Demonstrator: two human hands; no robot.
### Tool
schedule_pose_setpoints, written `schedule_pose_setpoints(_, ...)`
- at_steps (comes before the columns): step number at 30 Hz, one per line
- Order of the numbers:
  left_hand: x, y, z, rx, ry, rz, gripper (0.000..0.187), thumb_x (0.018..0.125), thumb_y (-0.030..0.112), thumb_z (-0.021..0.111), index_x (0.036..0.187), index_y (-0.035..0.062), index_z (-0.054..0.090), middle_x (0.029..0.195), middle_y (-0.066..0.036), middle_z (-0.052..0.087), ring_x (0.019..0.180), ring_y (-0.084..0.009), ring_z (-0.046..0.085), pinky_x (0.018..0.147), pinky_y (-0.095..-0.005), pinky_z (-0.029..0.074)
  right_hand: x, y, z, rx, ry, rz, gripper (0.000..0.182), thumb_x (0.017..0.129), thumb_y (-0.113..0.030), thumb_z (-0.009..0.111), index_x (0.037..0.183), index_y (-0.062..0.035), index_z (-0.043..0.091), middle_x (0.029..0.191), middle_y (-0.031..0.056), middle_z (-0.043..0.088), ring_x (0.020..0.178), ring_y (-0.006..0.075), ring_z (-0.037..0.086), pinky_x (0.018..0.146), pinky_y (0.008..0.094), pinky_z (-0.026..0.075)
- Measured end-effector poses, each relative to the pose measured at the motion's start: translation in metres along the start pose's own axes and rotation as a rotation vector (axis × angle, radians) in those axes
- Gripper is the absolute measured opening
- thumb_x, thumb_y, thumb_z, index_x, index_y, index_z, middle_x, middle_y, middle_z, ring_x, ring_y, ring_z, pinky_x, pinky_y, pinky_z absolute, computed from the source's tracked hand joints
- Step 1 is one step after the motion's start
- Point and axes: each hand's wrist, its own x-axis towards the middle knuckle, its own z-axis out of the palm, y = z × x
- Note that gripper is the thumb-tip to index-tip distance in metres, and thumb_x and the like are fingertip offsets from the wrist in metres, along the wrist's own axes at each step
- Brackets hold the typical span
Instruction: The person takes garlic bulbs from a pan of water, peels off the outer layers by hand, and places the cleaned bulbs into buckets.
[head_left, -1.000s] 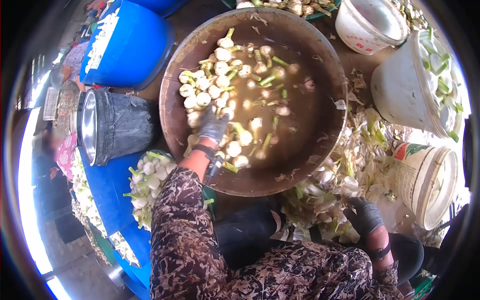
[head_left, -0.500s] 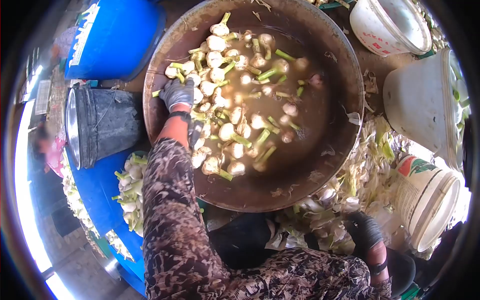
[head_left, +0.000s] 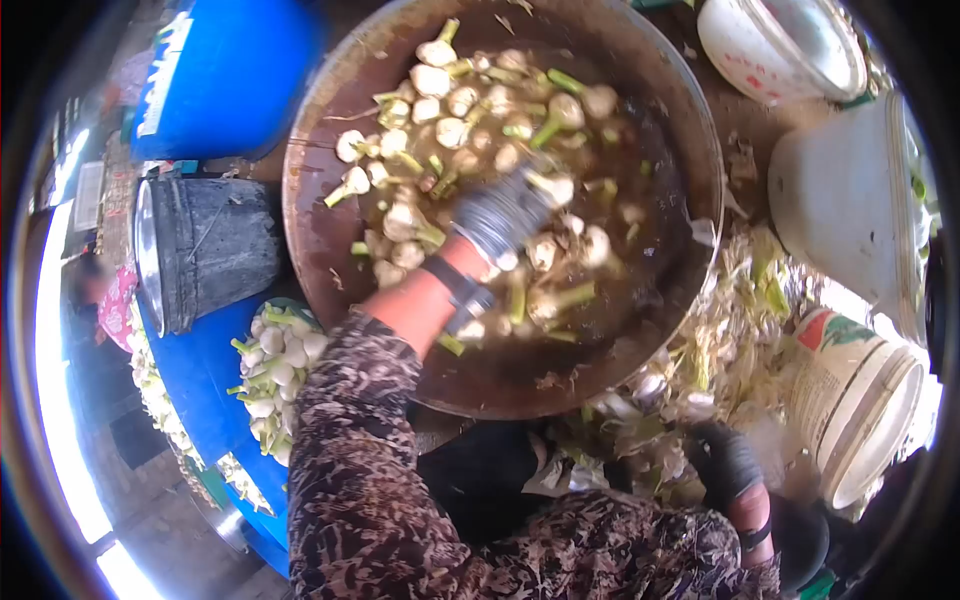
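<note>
My left hand [head_left: 502, 214], in a grey glove, reaches into a wide round metal basin [head_left: 305, 215] of murky brown water. Garlic bulbs [head_left: 452, 131] with cut green stems float and lie all around it. Right at its fingertips is one pale bulb [head_left: 555, 190]; motion smears the fingers, and I cannot tell whether they hold it. Low on the right, my right hand [head_left: 724, 462], in a dark glove, is over a heap of dry garlic skins [head_left: 700, 375] outside the basin. Its fingers are blurred against the dark background.
Left of the basin are a blue tub [head_left: 225, 80], a dark bucket [head_left: 215, 240] and a pile of trimmed garlic [head_left: 275, 365]. White buckets [head_left: 835, 210] stand along the right, with a printed pail [head_left: 845, 400] below them. A person [head_left: 115, 305] is at the far left.
My left hand has swept from the basin's left side rightward into the middle, and the bulbs have shifted and spread. My right hand has moved only slightly.
</note>
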Motion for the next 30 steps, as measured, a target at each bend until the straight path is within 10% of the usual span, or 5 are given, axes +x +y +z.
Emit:
schedule_pose_setpoints(5,0.048,-0.22,-0.032,0.343,0.732,-0.132,0.054,0.09,0.047,0.049,0.126,0.0079,0.056,0.12,-0.021,0.06,0.113,-0.0374,0.056,0.097,-0.0457,0.043,0.001,-0.002,-0.002,0.019,-0.012,0.02,0.022,0.081,-0.02,0.067,0.098,-0.0047,0.068,0.09,0.0173,0.067,0.086,0.0362,0.064,0.076,0.0429,0.051)
schedule_pose_setpoints(11,0.002,-0.242,0.091,0.411,-0.085,-0.667,0.066,0.095,0.057,0.029,0.151,0.0228,0.024,0.159,-0.011,0.011,0.146,-0.0289,0.014,0.112,-0.0615,0.011,0.003,-0.014,-0.006,-0.055,-0.047,0.047,0.027,0.083,-0.027,0.066,0.101,-0.0066,0.068,0.095,0.0168,0.067,0.091,0.0355,0.064,0.081,0.044,0.05)
schedule_pose_setpoints(15,-0.068,-0.094,0.018,-0.989,-0.337,-0.958,0.079,0.093,0.064,0.041,0.151,0.0122,0.024,0.157,-0.009,0.024,0.144,-0.0228,0.02,0.116,-0.0386,0.018,0.002,-0.015,-0.008,-0.103,-0.073,0.038,0.03,0.085,-0.031,0.062,0.104,-0.0076,0.067,0.097,0.0173,0.066,0.093,0.0358,0.063,0.082,0.046,0.049)
schedule_pose_setpoints(19,-0.073,-0.099,0.03,-0.118,-0.636,0.209,0.07,0.096,0.056,0.043,0.145,0.0067,0.037,0.149,-0.013,0.039,0.139,-0.0242,0.034,0.108,-0.0364,0.036,-0.002,-0.021,-0.01,-0.199,-0.085,0.03,0.033,0.086,-0.033,0.06,0.109,-0.0088,0.065,0.098,0.0178,0.066,0.092,0.0365,0.063,0.081,0.0472,0.049)
schedule_pose_setpoints(30,0.097,0.092,0.08,0.222,0.044,0.4,0.04,0.086,0.017,0.055,0.125,0.0082,0.058,0.124,-0.022,0.058,0.115,-0.038,0.055,0.098,-0.0411,0.046,-0.036,-0.026,-0.011,-0.225,-0.02,0.017,0.035,0.088,-0.035,0.059,0.11,-0.0089,0.064,0.097,0.0188,0.066,0.091,0.0378,0.063,0.081,0.0479,0.049)
